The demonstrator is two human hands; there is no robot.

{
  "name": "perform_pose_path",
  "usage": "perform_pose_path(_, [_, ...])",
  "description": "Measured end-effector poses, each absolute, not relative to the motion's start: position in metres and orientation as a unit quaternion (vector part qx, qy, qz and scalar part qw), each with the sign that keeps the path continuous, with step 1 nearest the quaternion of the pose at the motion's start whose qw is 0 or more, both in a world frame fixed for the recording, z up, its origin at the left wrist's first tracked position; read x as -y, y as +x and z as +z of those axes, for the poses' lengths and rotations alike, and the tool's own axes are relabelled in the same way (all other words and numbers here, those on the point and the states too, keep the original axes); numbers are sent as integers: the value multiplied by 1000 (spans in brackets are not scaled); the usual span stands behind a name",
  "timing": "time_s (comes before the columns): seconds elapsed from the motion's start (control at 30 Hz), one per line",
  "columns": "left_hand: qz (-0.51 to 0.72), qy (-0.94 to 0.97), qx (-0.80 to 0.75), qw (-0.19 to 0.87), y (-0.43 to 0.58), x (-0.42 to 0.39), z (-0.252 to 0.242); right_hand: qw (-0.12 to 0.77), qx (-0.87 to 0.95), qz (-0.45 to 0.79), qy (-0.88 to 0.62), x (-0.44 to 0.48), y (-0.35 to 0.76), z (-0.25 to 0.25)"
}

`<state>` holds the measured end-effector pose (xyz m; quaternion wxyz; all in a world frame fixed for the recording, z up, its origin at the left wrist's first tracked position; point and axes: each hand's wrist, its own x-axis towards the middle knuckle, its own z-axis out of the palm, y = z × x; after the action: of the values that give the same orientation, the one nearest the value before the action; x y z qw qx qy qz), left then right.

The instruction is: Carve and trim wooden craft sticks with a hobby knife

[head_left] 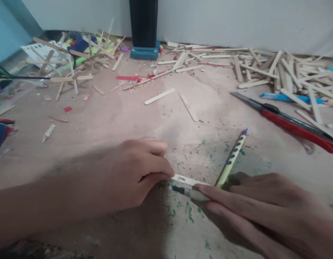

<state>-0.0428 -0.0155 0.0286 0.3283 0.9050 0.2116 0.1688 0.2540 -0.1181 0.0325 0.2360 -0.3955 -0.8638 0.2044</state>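
My left hand (142,169) is closed in a pinch on the left end of a pale wooden stick (192,180), low over the table in the middle. My right hand (252,205) is closed around a small tool (197,194) with a metal tip, which lies along the near side of the stick. The tool's rear part is hidden by the fingers. Beside the right fingertips, a yellow-green pencil (232,156) with purple dots slants up to the right, its lower end hidden by that hand.
A red and black cutter knife (293,124) lies at the right, with a blue pen (290,98) and a pile of sticks (279,72) behind it. Two loose sticks rest mid-table. A black upright object (144,23) stands at the back; crossed sticks (71,57) are far left.
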Motion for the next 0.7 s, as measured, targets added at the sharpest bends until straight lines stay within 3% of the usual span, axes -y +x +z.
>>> perform_pose_path(0.23, [167,898,-208,349,-43,12,31,243,839,203,-441,123,281,27])
perform_pose_path(0.5, [165,901,-212,340,-42,14,30,227,887,65,-396,120,273,27])
perform_pose_path(0.7, [176,905,-217,322,-43,15,30,216,880,127,-404,115,268,36])
